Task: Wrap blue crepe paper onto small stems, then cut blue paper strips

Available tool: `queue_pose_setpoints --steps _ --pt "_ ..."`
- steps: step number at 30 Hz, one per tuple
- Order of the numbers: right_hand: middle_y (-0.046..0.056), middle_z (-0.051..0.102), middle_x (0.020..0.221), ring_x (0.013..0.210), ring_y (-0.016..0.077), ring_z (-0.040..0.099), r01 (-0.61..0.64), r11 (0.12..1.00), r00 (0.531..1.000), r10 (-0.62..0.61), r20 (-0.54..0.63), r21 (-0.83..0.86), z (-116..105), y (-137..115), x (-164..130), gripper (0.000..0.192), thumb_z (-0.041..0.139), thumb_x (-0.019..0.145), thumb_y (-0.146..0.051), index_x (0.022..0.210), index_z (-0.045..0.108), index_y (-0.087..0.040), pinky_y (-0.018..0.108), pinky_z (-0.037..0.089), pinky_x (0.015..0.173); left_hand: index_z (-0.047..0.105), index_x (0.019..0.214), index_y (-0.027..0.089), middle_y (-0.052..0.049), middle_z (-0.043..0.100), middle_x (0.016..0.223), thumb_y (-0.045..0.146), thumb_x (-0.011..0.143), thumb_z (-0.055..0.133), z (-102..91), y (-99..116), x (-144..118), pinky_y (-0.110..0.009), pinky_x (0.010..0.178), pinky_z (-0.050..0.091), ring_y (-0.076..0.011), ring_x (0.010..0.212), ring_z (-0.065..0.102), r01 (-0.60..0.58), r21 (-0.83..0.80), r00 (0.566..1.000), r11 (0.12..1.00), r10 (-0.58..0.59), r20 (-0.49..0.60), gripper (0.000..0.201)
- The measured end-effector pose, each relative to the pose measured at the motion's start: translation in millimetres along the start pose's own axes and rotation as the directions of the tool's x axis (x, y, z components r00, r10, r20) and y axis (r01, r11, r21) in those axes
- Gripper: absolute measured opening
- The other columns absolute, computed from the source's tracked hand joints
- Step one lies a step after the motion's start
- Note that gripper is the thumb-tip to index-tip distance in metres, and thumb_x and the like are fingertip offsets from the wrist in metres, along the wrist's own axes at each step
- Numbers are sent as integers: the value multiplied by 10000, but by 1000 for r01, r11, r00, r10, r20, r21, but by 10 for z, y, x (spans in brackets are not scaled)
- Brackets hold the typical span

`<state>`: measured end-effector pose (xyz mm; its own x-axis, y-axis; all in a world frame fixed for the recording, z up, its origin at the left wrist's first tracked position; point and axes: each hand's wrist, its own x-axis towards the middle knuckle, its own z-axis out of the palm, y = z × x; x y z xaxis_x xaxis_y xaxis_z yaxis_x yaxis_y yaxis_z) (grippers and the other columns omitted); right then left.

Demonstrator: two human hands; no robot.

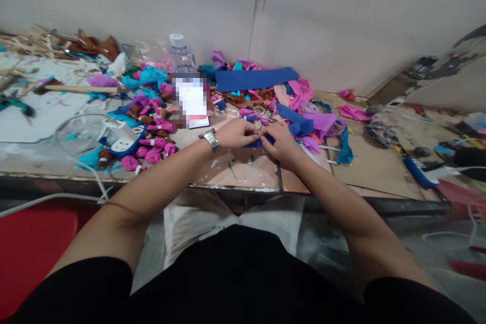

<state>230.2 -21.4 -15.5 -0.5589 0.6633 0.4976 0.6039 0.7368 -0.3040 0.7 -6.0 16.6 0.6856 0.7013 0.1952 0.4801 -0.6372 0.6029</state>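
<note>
Head view: both hands of the person are together over the surface (246,172), near its front edge. L hand (235,133) and R hand (280,143) meet w/ fingertips; thumb and fingers of each are closed on a small dark blue cloth (253,144), which is low btwn them and partly hidden by the fingers. On the L wrist there is a metal watch (210,139).

Just behind the hands lies a heap of coloured cloth; a long blue strip (258,79) is on top of it, at the back. To the R of the R hand are a purple cloth (324,124) and a teal cloth (345,149), the latter on brown cardboard (364,162).

To the L, a phone (192,104) w/ blurred screen stands tilted, and a clear bottle (183,59) w/ white cap is behind it. Further L are pink bundles (154,154), a blue-and-white power strip (127,146) w/ a white plug, and, well apart from the hands, a hammer (81,89) w/ wooden handle.
</note>
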Motion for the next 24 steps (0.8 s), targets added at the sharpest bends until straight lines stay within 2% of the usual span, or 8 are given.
queue_pose_setpoints --steps 9,14,20,24 --pt "82 766 980 968 271 665 1 1000 1000 -1 -27 -3 10 21 -5 98 570 955 -286 953 649 -228 460 385 948 757 880 172 -45 744 783 383 969 552 26 43 -25 -296 655 340 -149 657 569 -32 53 998 998 35 -56 308" --pt "87 773 977 973 280 669 -4 1000 999 5 -36 9 -6 24 4 123 589 969 -332 957 663 -235 465 400 940 753 848 181 -47 730 751 395 980 557 54 -14 -10 -305 645 315 -155 640 559 -18 136 996 991 30 -85 318" --pt "75 756 956 958 269 657 -14 1000 1000 14 -15 14 -2 30 10 109 561 963 -303 940 643 -236 460 392 941 766 909 197 -58 730 770 383 997 550 83 -44 2 -306 647 312 -167 650 556 -48 206 995 977 65 -77 299" --pt "82 745 939 944 269 662 -20 999 999 21 -30 39 -4 13 13 128 549 970 -311 926 636 -228 450 400 913 779 982 191 -66 774 860 371 973 581 57 2 -16 -298 679 354 -172 699 609 -64 156 995 986 75 -69 268"
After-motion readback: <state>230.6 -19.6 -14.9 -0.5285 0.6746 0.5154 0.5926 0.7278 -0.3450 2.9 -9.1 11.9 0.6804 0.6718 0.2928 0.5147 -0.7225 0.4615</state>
